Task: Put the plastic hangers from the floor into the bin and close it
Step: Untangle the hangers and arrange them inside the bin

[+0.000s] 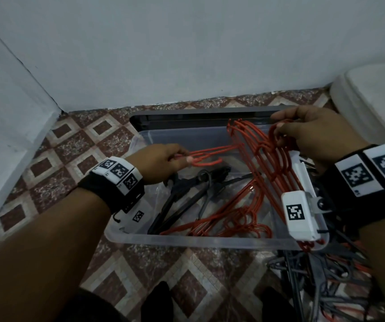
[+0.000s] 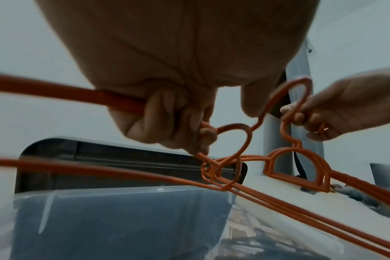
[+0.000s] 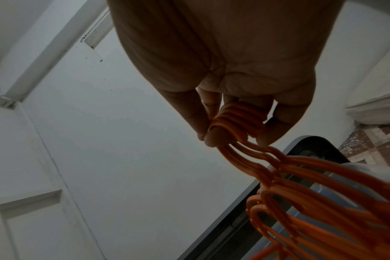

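A clear plastic bin [image 1: 186, 240] sits open on the tiled floor, with black hangers [image 1: 182, 198] and red hangers [image 1: 238, 221] lying inside. My right hand [image 1: 303, 133] grips the hooks of a bunch of red hangers [image 1: 268, 159] held over the bin's right side; the hooks [image 3: 236, 119] are wrapped by my fingers. My left hand [image 1: 161, 161] pinches one red hanger [image 1: 205, 154] at its end, pulling it out from the bunch, and its hook [image 2: 234, 133] is tangled with the others. The grey lid [image 1: 210, 115] stands behind the bin against the wall.
A heap of grey, black and red hangers [image 1: 326, 275] lies on the floor at the bin's right front corner. A white wall [image 1: 186, 54] runs behind, a white panel [image 1: 5, 112] to the left, and a white object [image 1: 372, 96] stands at the far right.
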Demonstrator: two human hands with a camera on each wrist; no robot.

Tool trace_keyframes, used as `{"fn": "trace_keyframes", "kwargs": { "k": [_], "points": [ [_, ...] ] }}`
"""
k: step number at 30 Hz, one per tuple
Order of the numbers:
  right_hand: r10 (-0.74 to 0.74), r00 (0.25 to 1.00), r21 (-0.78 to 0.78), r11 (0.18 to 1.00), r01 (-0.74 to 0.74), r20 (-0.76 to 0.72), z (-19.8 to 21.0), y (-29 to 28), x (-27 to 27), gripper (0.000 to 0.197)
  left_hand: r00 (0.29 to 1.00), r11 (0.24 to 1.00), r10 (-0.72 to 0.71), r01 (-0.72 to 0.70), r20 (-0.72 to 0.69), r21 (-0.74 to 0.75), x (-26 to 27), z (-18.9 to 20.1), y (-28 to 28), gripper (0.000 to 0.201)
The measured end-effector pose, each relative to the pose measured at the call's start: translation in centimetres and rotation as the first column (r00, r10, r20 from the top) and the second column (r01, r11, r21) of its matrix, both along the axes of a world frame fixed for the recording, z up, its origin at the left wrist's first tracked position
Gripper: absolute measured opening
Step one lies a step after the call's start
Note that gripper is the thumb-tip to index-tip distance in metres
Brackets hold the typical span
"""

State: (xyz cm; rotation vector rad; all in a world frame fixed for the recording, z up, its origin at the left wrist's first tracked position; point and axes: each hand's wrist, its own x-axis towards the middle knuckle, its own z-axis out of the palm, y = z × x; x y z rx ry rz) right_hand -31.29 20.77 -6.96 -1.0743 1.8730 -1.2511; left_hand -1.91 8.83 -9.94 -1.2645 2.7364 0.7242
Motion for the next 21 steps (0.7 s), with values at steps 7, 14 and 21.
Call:
{"fn": "trace_keyframes", "kwargs": {
  "k": [7, 14, 21],
  "points": [
    [0.022, 0.999, -0.024, 0.999, -0.022, 0.025, 0.6, 0.3, -0.1, 0.023, 0.991, 0.933, -0.129, 0.131, 0.029, -0.336, 1.2, 0.6, -0.8, 0.021],
    [0.044, 0.991, -0.047, 0.998, -0.039, 0.124, 1.1, 0.6, 0.8, 0.024, 0.965, 0.837, -0.263, 0.226, -0.004, -0.499, 0.8, 2.4, -0.4, 0.035],
    [0.318, 0.947, 0.030, 0.947, -0.319, 0.048, 1.4, 0.7, 3.0, 0.052, 0.894, 0.804, -0.446, 0.384, -0.035, -0.455, -1.9, 1.4, 1.9, 0.035]
  ]
}}
